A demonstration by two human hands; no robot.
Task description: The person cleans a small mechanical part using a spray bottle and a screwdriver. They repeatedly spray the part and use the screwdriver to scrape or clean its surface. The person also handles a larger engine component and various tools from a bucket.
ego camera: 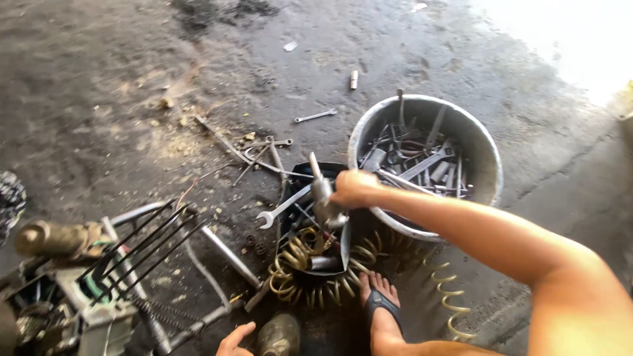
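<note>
While the right hand [355,188] grips a metal tool [323,198] over the black box [315,264], picking goes on.
Left hand [236,341] lies loose, empty, by the floor's [99,79] near edge; next comes lifting the tool clear without snagging wrenches.

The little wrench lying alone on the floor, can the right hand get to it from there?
Probably yes: the wrench lies on open floor beyond the right hand, nothing between them, but that hand already grips a metal tool.

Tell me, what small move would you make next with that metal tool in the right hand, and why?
Probably lift it straight up, clear of the black tray. The right hand grips the metal tool upright above the tray, where an open-ended spanner and a coiled hose crowd close and might snag it.
</note>
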